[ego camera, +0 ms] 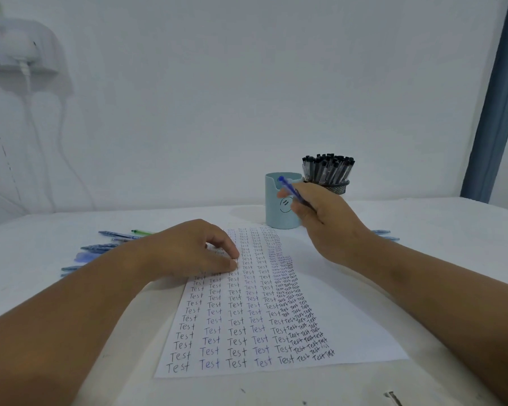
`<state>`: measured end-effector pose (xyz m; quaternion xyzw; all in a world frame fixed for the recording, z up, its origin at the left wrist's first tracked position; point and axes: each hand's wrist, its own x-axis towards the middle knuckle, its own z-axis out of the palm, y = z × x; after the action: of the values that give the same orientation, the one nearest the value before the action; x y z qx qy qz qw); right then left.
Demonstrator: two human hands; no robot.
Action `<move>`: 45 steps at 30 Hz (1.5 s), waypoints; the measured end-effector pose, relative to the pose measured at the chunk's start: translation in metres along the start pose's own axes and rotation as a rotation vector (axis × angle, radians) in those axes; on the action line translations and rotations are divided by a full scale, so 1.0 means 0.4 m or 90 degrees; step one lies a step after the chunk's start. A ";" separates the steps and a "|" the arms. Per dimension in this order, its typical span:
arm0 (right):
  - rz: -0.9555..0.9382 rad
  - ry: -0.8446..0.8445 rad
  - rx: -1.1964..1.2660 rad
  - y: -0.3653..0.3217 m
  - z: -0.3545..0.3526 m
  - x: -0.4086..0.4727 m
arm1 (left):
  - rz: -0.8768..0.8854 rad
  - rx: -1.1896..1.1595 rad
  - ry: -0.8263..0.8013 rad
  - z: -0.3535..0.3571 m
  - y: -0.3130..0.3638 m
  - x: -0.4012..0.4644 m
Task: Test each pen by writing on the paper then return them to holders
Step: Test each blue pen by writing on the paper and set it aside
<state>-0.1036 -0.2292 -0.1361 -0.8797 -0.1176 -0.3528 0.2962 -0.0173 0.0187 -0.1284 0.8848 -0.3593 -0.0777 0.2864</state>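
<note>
**Matt paper, smooth plastic, black mesh**

The paper (276,332) is thin, white and matt, inked with rows of handwriting. The desk (423,230) under it looks matt and off-white, scuffed near its front edge. The pale blue holder (276,212) seems smooth plastic with a dull sheen. Behind it, the black holder (336,187) is fine mesh, probably metal. The blue pen (291,190) looks like glossy, translucent plastic, as do the loose pens (106,247) toward the desk's left edge.

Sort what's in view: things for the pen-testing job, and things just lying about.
For the job:
blue pen in right hand
paper under left hand
light blue holder
mesh holder
loose pens

Lying about:
white wall device
blue curtain
</note>
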 end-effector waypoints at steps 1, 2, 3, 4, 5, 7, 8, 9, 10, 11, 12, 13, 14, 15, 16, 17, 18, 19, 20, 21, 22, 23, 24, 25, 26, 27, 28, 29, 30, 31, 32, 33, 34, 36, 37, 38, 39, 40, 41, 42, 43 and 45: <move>0.003 -0.006 -0.018 0.002 0.001 0.001 | 0.001 0.000 0.000 0.000 0.000 0.000; 0.013 -0.013 -0.028 0.002 0.001 0.002 | 0.002 0.002 0.000 0.000 -0.001 0.000; 0.019 -0.020 -0.031 0.003 0.000 0.002 | 0.002 0.003 0.001 0.000 -0.001 0.001; 0.017 -0.030 -0.036 0.002 0.000 0.003 | 0.002 0.003 0.002 0.000 -0.001 0.001; 0.009 -0.040 -0.044 0.003 -0.001 0.002 | 0.001 0.001 0.002 -0.001 0.000 0.000; -0.011 -0.059 -0.060 0.000 0.000 -0.002 | 0.000 -0.003 0.001 -0.001 0.002 -0.001; -0.016 -0.064 -0.063 -0.002 0.000 -0.003 | 0.001 -0.003 0.001 -0.001 0.003 -0.001; -0.021 -0.066 -0.065 -0.002 0.001 -0.003 | 0.001 0.000 0.002 -0.001 0.002 -0.001; -0.024 -0.067 -0.068 -0.001 0.002 -0.003 | 0.002 0.004 0.002 -0.001 0.001 0.000; -0.025 -0.069 -0.070 0.000 0.003 -0.004 | 0.003 0.006 0.003 -0.001 0.000 -0.001; -0.027 -0.071 -0.073 0.002 0.005 -0.003 | 0.005 0.004 0.004 0.000 0.000 -0.001; -0.028 -0.072 -0.078 0.004 0.006 -0.004 | 0.007 0.001 0.004 0.000 -0.001 -0.001; -0.022 -0.074 -0.080 0.005 0.008 -0.004 | 0.006 -0.001 0.004 0.000 0.000 -0.001; -0.012 -0.076 -0.079 0.005 0.008 -0.004 | 0.005 -0.002 0.004 -0.001 0.000 -0.002; -0.004 -0.079 -0.076 0.005 0.009 -0.004 | 0.004 0.000 0.003 -0.001 0.002 -0.002; 0.003 -0.083 -0.070 0.005 0.009 -0.004 | 0.003 0.001 0.002 -0.001 0.002 -0.002; 0.006 -0.088 -0.062 0.005 0.010 -0.005 | 0.003 0.002 0.001 -0.001 0.003 -0.002; 0.006 -0.095 -0.058 0.006 0.010 -0.006 | 0.003 0.002 0.001 0.000 0.003 -0.002; 0.005 -0.100 -0.057 0.007 0.010 -0.006 | 0.002 0.001 0.001 0.000 0.003 -0.002; 0.005 -0.105 -0.057 0.006 0.010 -0.006 | 0.000 0.001 0.002 0.000 0.003 -0.002; 0.004 -0.107 -0.056 0.007 0.010 -0.006 | -0.001 0.002 0.002 0.000 0.003 -0.002; 0.002 -0.110 -0.056 0.008 0.010 -0.007 | -0.002 0.003 0.003 0.001 0.004 -0.002; -0.001 -0.111 -0.058 0.008 0.011 -0.007 | -0.001 0.002 0.003 0.001 0.003 -0.002; -0.002 -0.114 -0.062 0.009 0.011 -0.007 | 0.000 0.001 0.003 0.001 0.003 -0.002; -0.003 -0.116 -0.065 0.009 0.010 -0.008 | 0.001 -0.001 0.003 0.001 0.002 -0.002; -0.001 -0.118 -0.066 0.009 0.010 -0.008 | 0.002 -0.003 0.002 0.000 0.002 -0.003; 0.001 -0.121 -0.066 0.010 0.009 -0.008 | 0.002 -0.004 0.002 0.000 0.002 -0.003; 0.003 -0.125 -0.067 0.009 0.008 -0.008 | 0.003 -0.004 0.002 0.000 0.002 -0.003; 0.005 -0.131 -0.067 0.009 0.009 -0.008 | 0.004 -0.004 0.002 0.000 0.002 -0.002; 0.007 -0.135 -0.069 0.008 0.009 -0.008 | 0.005 -0.003 0.001 0.000 0.002 -0.002; 0.008 -0.137 -0.072 0.007 0.009 -0.007 | 0.005 -0.001 0.001 0.000 0.002 -0.002; 0.008 -0.136 -0.076 0.004 0.010 -0.007 | 0.005 0.000 0.000 0.000 0.002 -0.001; 0.008 -0.135 -0.080 0.002 0.011 -0.007 | 0.005 0.000 0.000 0.000 0.002 -0.001; 0.013 -0.129 -0.084 -0.001 0.007 -0.006 | 0.005 -0.004 0.001 0.000 0.001 -0.002; 0.011 -0.124 -0.087 -0.005 0.001 -0.004 | 0.004 -0.004 0.001 0.000 0.001 -0.002; 0.004 -0.118 -0.095 -0.008 -0.006 0.001 | 0.003 -0.004 0.000 0.000 0.001 -0.002; -0.004 -0.114 -0.116 -0.009 -0.015 0.005 | 0.002 -0.003 0.000 -0.001 0.002 -0.002; -0.005 -0.112 -0.145 -0.006 -0.025 0.012 | 0.002 -0.003 0.000 0.000 0.003 -0.001; 0.013 -0.113 -0.166 -0.002 -0.037 0.018 | 0.001 -0.003 0.000 -0.001 0.004 -0.002; 0.051 -0.113 -0.167 0.005 -0.052 0.022 | 0.000 -0.001 0.000 0.000 0.004 -0.003; 0.090 -0.112 -0.152 0.012 -0.068 0.024 | -0.001 0.002 0.000 0.000 0.004 -0.004; 0.144 -0.133 -0.154 0.031 -0.100 0.022 | -0.004 0.005 0.001 0.001 0.005 -0.005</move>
<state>-0.1142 -0.2633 -0.1126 -0.9484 -0.0049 -0.2358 0.2120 -0.0200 0.0187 -0.1275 0.8870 -0.3564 -0.0765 0.2833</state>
